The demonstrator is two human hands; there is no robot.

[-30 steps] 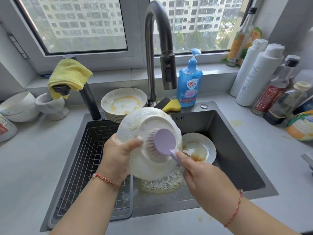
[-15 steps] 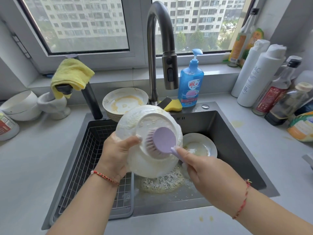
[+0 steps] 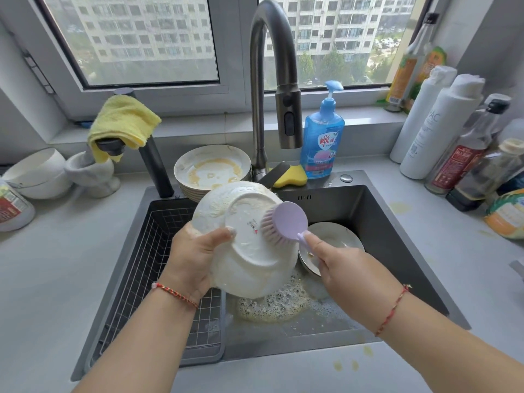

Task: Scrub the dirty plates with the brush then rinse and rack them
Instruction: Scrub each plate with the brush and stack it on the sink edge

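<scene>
Lilac brush (image 3: 283,222) gripped in our right hand (image 3: 343,268) presses the soapy plate (image 3: 246,251) our left hand (image 3: 195,256) clasps above the sink (image 3: 382,228).

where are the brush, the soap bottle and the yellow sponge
brush (image 3: 289,219), head view, on the back of its lilac head
soap bottle (image 3: 323,137), head view, on its blue body above the label
yellow sponge (image 3: 293,177), head view, on its top face behind the sink

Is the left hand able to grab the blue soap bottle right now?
Probably not: the left hand is gripping the soapy plate, and the faucet stands partly between it and the dish soap bottle.
</scene>
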